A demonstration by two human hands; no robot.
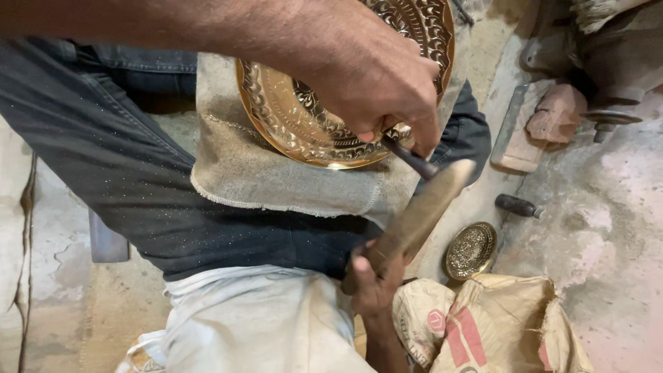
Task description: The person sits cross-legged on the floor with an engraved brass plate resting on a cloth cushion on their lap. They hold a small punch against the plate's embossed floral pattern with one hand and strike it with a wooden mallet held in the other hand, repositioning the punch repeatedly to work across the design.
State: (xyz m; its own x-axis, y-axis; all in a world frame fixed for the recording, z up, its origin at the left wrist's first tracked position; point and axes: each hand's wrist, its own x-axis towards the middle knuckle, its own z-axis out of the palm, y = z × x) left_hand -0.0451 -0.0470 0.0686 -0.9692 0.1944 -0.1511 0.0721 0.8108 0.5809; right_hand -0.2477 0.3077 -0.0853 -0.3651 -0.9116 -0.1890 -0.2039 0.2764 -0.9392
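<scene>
Now | left hand (373, 76) pins chisel (412, 160) on brass plate (297, 117) | right hand (373, 276) grips mallet (421, 207)

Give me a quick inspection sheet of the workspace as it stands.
Surface: coarse cloth over the lap; dusty concrete floor around.
Job's things: embossed brass plate on the cloth; dark punch tip set at its rim; wooden mallet raised beside the punch.
Clutter: small brass plate, dark-handled tool, sacks, bricks.
Hands: left hand grips the punch; right hand grips the mallet handle.
Cables: nothing seen.
Surroundings: machine part, top right.
</scene>
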